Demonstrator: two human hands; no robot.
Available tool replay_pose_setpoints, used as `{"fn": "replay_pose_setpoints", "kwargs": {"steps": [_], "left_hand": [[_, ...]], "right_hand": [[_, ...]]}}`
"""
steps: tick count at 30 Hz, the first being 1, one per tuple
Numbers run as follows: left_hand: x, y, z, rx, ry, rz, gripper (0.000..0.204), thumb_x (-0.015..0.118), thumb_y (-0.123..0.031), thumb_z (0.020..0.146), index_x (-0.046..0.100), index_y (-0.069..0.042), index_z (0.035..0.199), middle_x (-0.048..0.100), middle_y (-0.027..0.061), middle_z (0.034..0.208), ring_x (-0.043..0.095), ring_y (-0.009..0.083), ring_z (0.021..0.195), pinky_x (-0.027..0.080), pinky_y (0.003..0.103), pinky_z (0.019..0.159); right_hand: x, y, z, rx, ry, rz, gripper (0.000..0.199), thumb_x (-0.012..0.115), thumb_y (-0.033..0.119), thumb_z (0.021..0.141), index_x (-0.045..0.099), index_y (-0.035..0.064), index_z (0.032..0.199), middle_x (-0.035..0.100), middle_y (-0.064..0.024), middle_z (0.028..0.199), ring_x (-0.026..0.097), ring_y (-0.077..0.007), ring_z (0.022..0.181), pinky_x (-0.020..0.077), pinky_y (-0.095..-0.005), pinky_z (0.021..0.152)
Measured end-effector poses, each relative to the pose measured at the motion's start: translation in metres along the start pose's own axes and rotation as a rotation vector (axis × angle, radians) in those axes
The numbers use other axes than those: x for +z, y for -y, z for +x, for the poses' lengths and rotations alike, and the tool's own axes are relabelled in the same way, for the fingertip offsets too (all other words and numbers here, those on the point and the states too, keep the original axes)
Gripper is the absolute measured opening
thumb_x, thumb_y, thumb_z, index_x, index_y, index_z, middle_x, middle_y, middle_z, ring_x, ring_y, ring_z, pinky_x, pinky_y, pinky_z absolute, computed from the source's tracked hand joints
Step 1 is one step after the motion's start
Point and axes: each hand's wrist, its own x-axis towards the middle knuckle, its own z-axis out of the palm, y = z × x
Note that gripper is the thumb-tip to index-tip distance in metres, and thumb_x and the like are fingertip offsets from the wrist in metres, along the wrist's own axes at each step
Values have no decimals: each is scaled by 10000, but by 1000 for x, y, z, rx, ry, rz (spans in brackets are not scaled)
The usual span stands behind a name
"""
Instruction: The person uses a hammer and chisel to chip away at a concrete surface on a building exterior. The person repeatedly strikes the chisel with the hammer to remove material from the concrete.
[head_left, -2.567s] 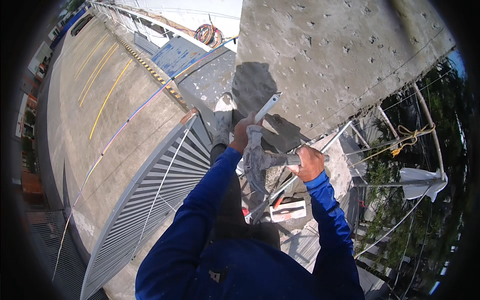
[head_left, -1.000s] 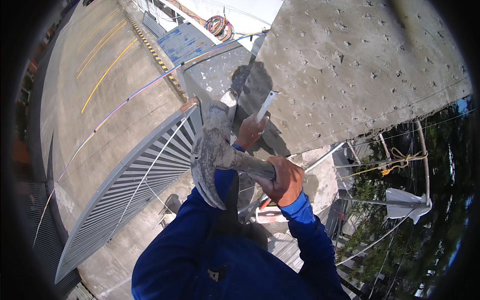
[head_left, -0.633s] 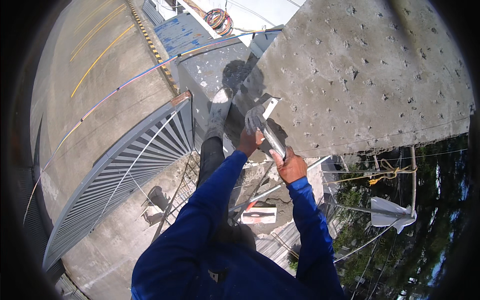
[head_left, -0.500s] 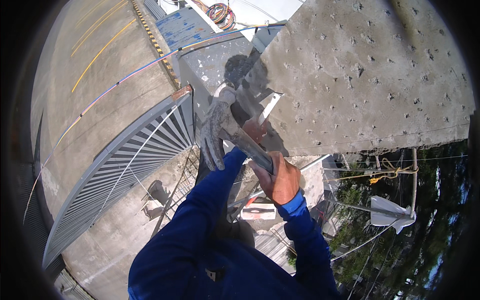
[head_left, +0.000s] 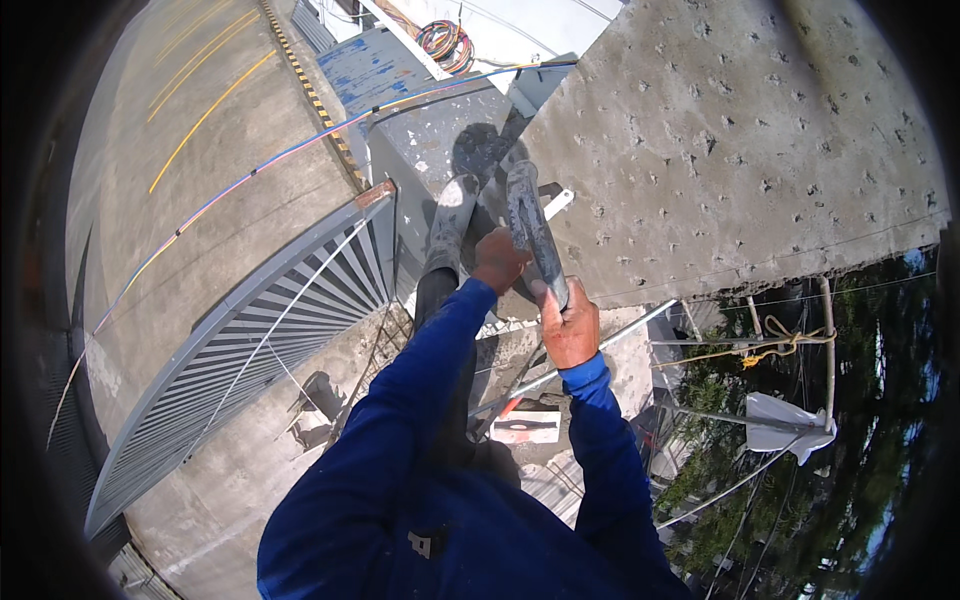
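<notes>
My right hand (head_left: 571, 330) is closed on the cuff end of a long grey rubber glove (head_left: 535, 225), which is coated in pale dirt and points away from me. My left hand (head_left: 500, 258) is a fist just left of the glove, close against it. From behind the glove sticks out a flat white strip (head_left: 560, 204), with a hole near its end. The strip lines up with my left fist, though the glove hides where they meet. A dusty boot (head_left: 454, 203) of mine stands on the grey ledge (head_left: 427, 140).
At right rises a pitted concrete slab (head_left: 720, 150). A curved slatted grey fence (head_left: 250, 330) runs along the left, above a paved yard (head_left: 190, 130). A multicoloured cable (head_left: 300, 152) crosses in front. Below are metal pipes (head_left: 630, 332), a white block (head_left: 527, 426) and, at right, tied yellow rope (head_left: 770, 350).
The glove has swung from pointing left, fingers drooping, to pointing ahead. My right hand has shifted slightly right. The left fist, formerly mostly hidden behind the glove, now shows beside it.
</notes>
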Motion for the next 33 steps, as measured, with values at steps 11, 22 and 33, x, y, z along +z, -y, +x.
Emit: {"fn": "replay_pose_setpoints", "kwargs": {"steps": [11,22,33], "left_hand": [[19,8,38,10,-103,-305,286,610,-338,881,619,-60,944,644,223,812,636,398,777,504,488,669],[64,69,48,191,-151,-72,306,586,-283,878,598,-59,1087,674,203,908,647,393,851,521,466,750],[-17,3,56,123,-107,35,243,661,-209,815,534,-75,973,641,175,842,631,393,834,500,490,725]], "right_hand": [[-43,100,31,-824,44,-22,415,799,212,578,560,80,890,564,-82,751,591,-282,606,477,-362,542],[-11,49,39,-252,52,-232,425,678,435,861,567,27,904,609,-196,648,630,-401,591,473,-437,500],[-14,-112,58,66,-39,-421,544,582,533,909,598,-6,838,597,-221,645,616,-414,633,473,-441,572]]}}
